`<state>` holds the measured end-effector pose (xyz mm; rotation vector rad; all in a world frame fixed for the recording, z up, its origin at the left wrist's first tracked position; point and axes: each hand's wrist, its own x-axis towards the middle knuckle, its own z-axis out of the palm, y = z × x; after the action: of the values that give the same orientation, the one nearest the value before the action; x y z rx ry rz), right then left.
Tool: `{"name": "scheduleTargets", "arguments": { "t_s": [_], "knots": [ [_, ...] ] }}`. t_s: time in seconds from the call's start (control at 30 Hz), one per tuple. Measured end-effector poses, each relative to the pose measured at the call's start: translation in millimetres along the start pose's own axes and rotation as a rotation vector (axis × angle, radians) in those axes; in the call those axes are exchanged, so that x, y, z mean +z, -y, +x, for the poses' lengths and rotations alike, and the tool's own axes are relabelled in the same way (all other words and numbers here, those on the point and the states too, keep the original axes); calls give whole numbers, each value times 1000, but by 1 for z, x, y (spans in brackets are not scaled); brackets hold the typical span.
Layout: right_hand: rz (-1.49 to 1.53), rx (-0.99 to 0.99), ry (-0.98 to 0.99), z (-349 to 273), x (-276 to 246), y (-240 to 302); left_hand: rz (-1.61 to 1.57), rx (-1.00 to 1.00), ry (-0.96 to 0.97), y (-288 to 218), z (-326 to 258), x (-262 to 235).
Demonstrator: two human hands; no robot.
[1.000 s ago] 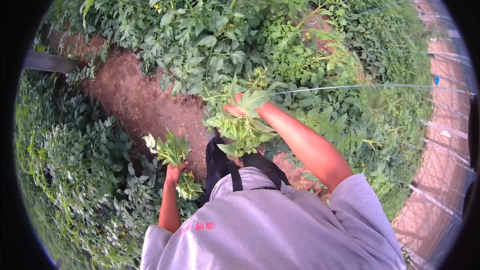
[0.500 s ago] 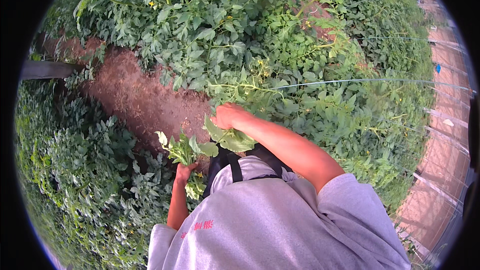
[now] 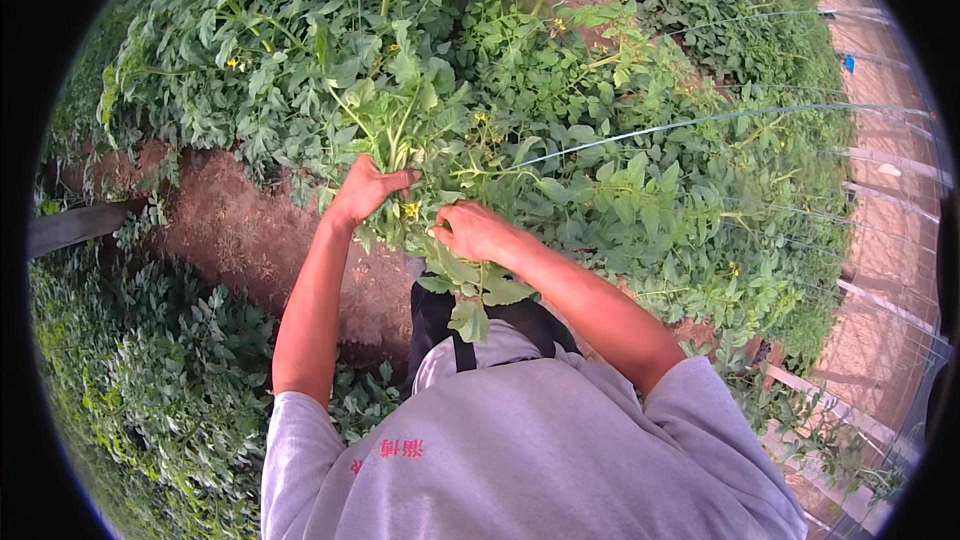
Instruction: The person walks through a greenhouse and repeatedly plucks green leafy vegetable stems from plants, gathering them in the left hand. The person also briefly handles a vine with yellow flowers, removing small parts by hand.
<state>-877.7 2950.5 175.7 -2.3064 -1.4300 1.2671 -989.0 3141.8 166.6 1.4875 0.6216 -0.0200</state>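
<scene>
My left hand point(image 3: 368, 188) is closed round a bunch of leafy green cuttings point(image 3: 398, 130), whose tops point away from me. A small yellow flower point(image 3: 411, 210) shows at the lower part of the bunch, beside the thumb. Close by on the right, my right hand point(image 3: 474, 232) is closed, its fingers pinching a leafy stem. Broad green leaves point(image 3: 480, 285) hang from it down in front of my trousers. Its fingertips are partly turned away, and they sit just below the bunch without clearly touching it.
Dense rows of tomato-like plants point(image 3: 640, 200) with yellow flowers stand ahead and right. More plants point(image 3: 170, 360) fill the left. Between them runs a strip of brown soil point(image 3: 240, 220). A taut pale string point(image 3: 690, 123) crosses the right-hand plants. A dark post point(image 3: 85, 227) juts in at left.
My left hand has lifted the bunch up and forward, bringing it next to my right hand. The right hand stays near its place, still holding the broad-leaved stem. The view has shifted slightly.
</scene>
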Motion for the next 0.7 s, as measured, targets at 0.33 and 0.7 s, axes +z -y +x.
{"name": "scheduleTargets", "arguments": {
  "t_s": [0.33, 0.7],
  "knots": [
    [-55, 39, 85, -42, 19, -20, 548, -127, 496, -1, 49, 77],
    [168, 30, -383, -69, 22, -26, -716, -361, 16, 124, -7, 16]
  ]
}}
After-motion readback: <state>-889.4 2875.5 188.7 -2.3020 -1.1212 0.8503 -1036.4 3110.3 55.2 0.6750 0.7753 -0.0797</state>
